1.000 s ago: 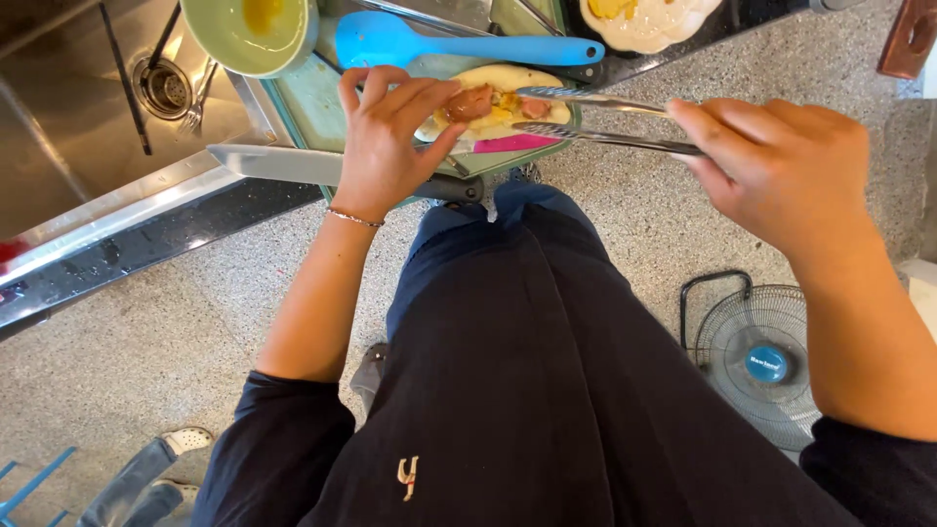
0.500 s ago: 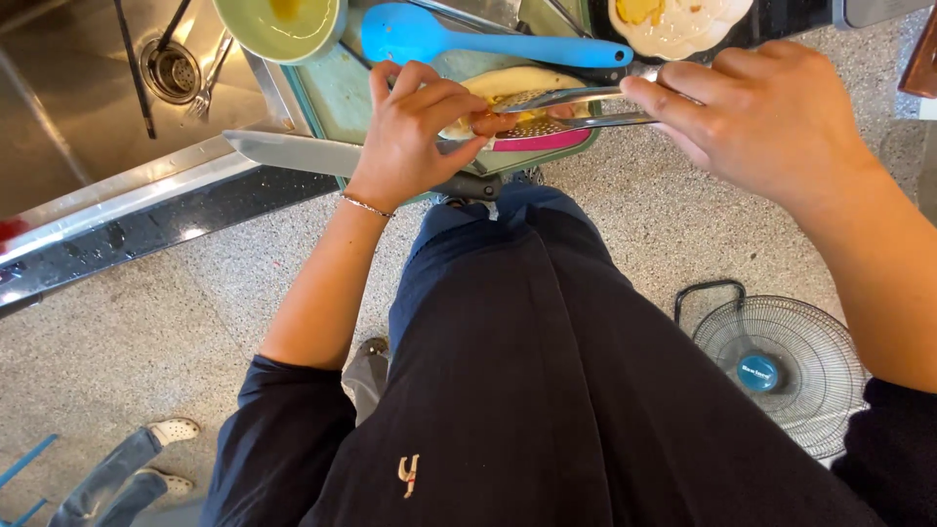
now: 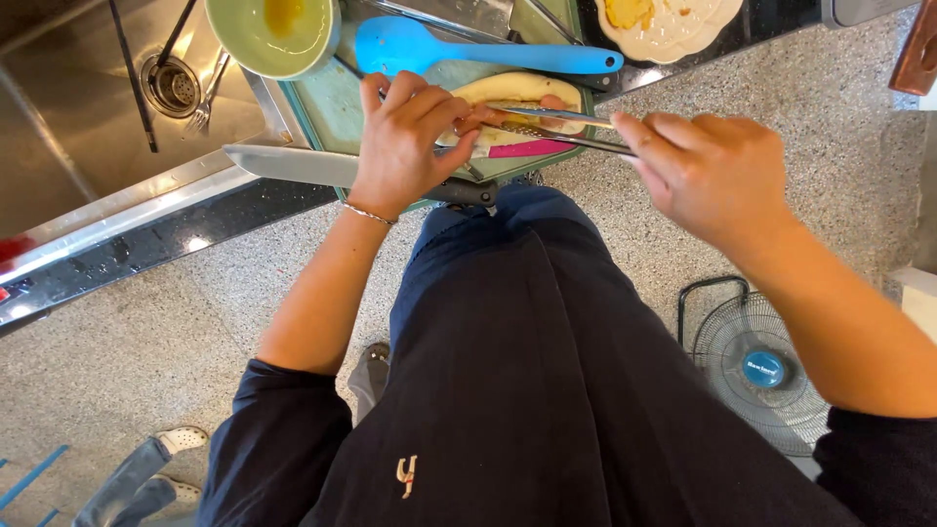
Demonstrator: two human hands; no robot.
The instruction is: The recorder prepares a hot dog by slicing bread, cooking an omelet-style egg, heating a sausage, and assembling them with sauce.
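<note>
Since a moment ago, both hands have shifted lower in view and the knife handle now shows below my left wrist. On the green cutting board at the counter edge lies a pale omelette roll with a sausage piece inside. My left hand curls its fingertips onto the roll's near end. My right hand pinches metal tongs, their tips closing over the roll. A large knife lies across the board's front edge. Beyond sit a blue spatula, a green bowl and a white plate; the sink is at left, a fan on the floor.
</note>
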